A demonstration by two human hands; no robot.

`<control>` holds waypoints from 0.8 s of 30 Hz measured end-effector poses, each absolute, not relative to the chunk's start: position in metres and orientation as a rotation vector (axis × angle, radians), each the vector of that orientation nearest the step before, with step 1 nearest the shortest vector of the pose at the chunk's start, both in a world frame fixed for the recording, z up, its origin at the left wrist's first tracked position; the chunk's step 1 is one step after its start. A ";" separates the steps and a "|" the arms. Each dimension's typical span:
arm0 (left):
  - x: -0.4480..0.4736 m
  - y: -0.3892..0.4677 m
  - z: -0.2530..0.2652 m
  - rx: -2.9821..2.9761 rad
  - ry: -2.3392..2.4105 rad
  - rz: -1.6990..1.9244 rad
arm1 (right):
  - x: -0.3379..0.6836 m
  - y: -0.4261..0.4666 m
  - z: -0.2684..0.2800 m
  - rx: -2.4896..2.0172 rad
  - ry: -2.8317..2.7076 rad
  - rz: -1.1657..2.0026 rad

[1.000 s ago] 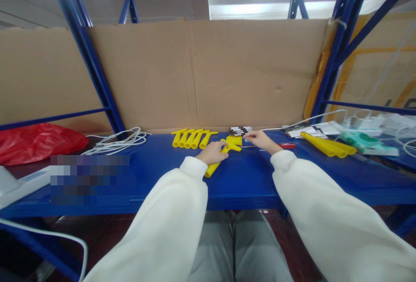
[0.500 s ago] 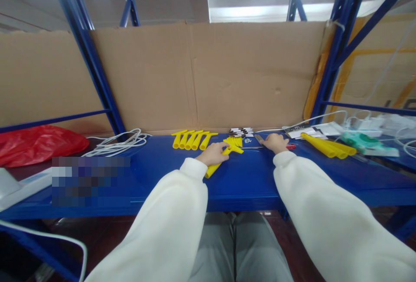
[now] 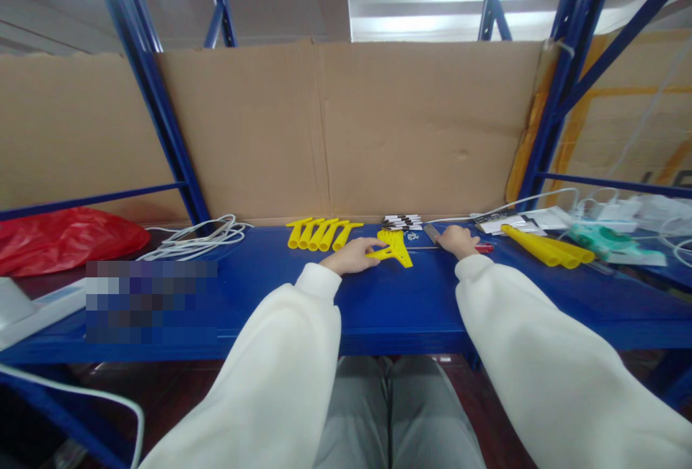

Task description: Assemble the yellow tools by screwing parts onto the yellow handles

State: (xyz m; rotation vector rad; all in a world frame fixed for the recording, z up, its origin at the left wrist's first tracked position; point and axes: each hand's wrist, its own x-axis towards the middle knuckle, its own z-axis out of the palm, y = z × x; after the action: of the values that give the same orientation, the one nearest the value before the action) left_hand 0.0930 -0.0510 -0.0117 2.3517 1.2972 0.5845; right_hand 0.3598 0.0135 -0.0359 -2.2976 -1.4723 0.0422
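My left hand (image 3: 354,256) pinches a yellow T-shaped scraper handle (image 3: 398,254) by one side of its flat, wide head; its tube cannot be clearly made out. Against and partly behind it lies a pile of small yellow pieces (image 3: 390,236). My right hand (image 3: 458,240) is low on the table, fingers closed at the near end of a narrow grey metal strip (image 3: 431,232). Beneath that hand lies a screwdriver (image 3: 485,248), its red handle showing on the right and thin shaft on the left. Small silvery screws (image 3: 413,235) lie between the hands.
Several yellow T-shaped handles (image 3: 324,235) stand in a row at the back. Black-and-white packets (image 3: 401,222) lie behind the screws. On the right are yellow tubes (image 3: 546,247) and a green-white packet (image 3: 600,240); left, a coiled white cable (image 3: 205,237) and red bag (image 3: 70,238).
My left hand has turned the yellow handle: its tube pointed toward me and now the flat head shows there. My right hand stays in place over the screwdriver.
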 end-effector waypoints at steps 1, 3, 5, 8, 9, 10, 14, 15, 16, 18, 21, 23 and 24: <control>0.093 -0.052 -0.011 2.357 1.308 0.591 | 0.360 0.013 -0.035 -2.290 -1.469 0.044; 0.095 -0.052 -0.011 2.375 1.342 0.591 | 0.359 0.012 -0.035 -2.268 -1.457 0.050; 0.097 -0.051 -0.013 2.398 1.395 0.583 | 0.360 0.010 -0.034 -2.234 -1.429 0.059; 0.098 -0.049 -0.017 2.414 1.484 0.600 | 0.360 0.009 -0.033 -2.181 -1.356 0.057; 0.098 -0.048 -0.019 2.414 1.501 0.612 | 0.361 0.008 -0.033 -2.160 -1.328 0.045; 0.098 -0.047 -0.021 2.415 1.510 0.626 | 0.361 0.008 -0.032 -2.138 -1.299 0.031; 0.095 -0.041 -0.027 2.459 1.501 0.657 | 0.361 0.005 -0.025 -1.991 -1.207 -0.003; 0.094 -0.040 -0.028 2.479 1.499 0.666 | 0.360 0.005 -0.024 -1.927 -1.215 0.002; 0.094 -0.040 -0.028 2.496 1.502 0.675 | 0.358 0.005 -0.022 -1.849 -1.241 0.011; 0.093 -0.039 -0.029 2.518 1.521 0.699 | 0.351 0.004 -0.020 -1.653 -1.319 0.055; 0.092 -0.039 -0.028 2.519 1.565 0.733 | 0.334 0.002 -0.021 -1.362 -1.417 0.230; 0.092 -0.039 -0.028 2.514 1.572 0.743 | 0.322 -0.002 -0.022 -1.247 -1.497 0.425; 0.091 -0.039 -0.028 2.510 1.572 0.743 | 0.317 -0.005 -0.023 -1.228 -1.549 0.536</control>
State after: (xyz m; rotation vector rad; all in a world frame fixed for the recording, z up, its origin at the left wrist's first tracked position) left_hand 0.0914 -0.0388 -0.0276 2.5096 1.5716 0.7429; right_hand 0.3172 -0.0047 -0.0232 -1.2276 -1.5494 0.5357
